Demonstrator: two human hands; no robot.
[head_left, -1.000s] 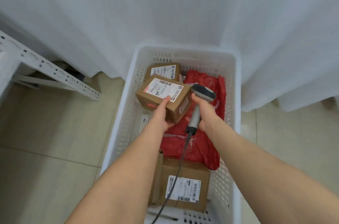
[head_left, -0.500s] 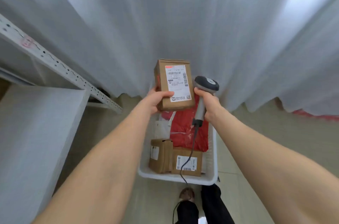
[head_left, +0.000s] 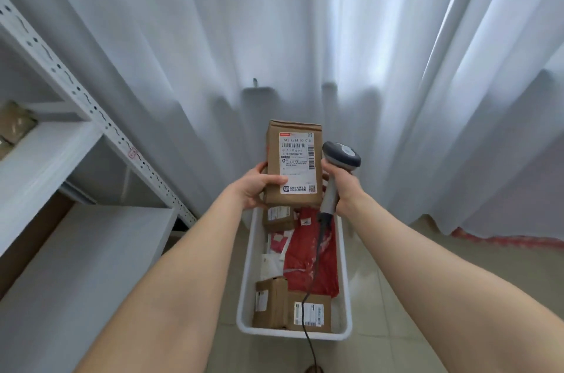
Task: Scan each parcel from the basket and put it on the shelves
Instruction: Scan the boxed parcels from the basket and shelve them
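A brown cardboard parcel point(head_left: 293, 128) with a white barcode label is held upright above the basket, label towards me. My left hand point(head_left: 259, 184) grips its lower left edge. Beside it on the right, my right hand point(head_left: 343, 183) grips the handle of a grey barcode scanner point(head_left: 341, 154), whose cable hangs down over the basket. The white basket point(head_left: 245, 281) stands on the floor below, holding several brown boxes point(head_left: 308, 311) and a red mailer bag point(head_left: 311, 259).
White metal shelves point(head_left: 45, 155) stand at the left, with a brownish parcel point(head_left: 15, 123) on an upper level. White curtains point(head_left: 274, 36) hang behind the basket. Tiled floor point(head_left: 396, 296) surrounds it.
The parcel came up out of the basket with my left hand and now stands upright, higher. The scanner rose alongside it. My view has lifted away from the basket.
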